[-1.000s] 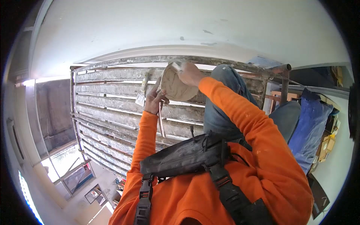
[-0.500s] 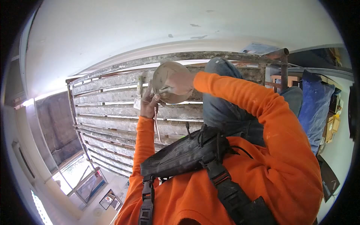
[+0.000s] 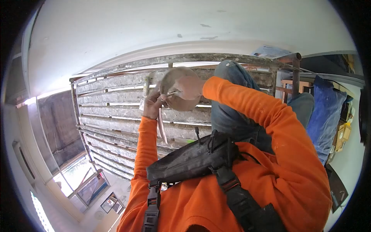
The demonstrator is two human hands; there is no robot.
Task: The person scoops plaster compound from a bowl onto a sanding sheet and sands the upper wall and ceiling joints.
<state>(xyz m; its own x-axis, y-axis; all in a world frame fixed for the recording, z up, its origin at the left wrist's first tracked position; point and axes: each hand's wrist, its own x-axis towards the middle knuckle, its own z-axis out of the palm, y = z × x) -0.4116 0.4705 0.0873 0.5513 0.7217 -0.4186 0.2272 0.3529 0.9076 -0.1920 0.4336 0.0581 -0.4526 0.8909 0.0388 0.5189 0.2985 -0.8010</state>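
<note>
A round, grey-brown, bowl-like dish (image 3: 169,79) is held over the slatted platform. My left hand (image 3: 153,103) is closed at its left edge, thumb and fingers pinched together there. My right hand (image 3: 188,87) is closed in front of the dish's middle, covering part of it. A small pale, narrow piece (image 3: 174,92) shows between the two hands, touching the right fingers; its kind is too small to tell. Below my left hand hangs a thin pinkish strip (image 3: 162,127). A pale-handled object (image 3: 147,86) lies on the slats just beyond my left hand.
Worn, stained slats (image 3: 112,110) with gaps between them form the platform, edged by a rusty pipe rail (image 3: 232,58). A bent knee in jeans (image 3: 232,77) is beside my right forearm. A white wall (image 3: 154,27) runs alongside. Blue sheeting (image 3: 324,112) hangs at the right.
Both hands and the dish sit slightly lower in the view. My right fingers and the pale piece have shifted a little to the right within the dish.
</note>
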